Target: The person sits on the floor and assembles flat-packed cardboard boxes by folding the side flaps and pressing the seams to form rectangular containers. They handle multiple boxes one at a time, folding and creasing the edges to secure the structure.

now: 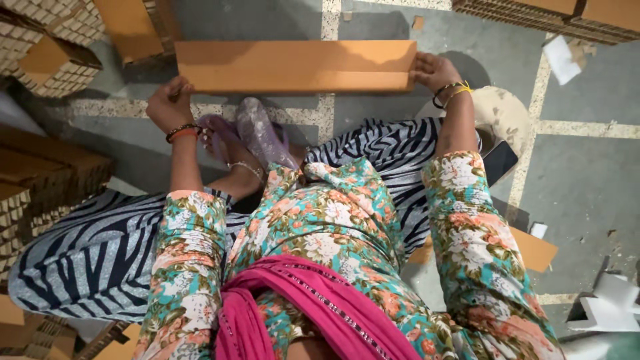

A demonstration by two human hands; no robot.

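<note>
Grey concrete floor, stacks of corrugated cardboard pieces around. A long flat tan cardboard panel lies crosswise before the seated person. The left hand grips its left end, the right hand clasps its right end.

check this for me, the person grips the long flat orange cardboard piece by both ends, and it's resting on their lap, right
Not quite. The head view shows the left hand and right hand at the ends of the long flat orange cardboard piece, but it is over the grey concrete floor, not the lap.
</note>
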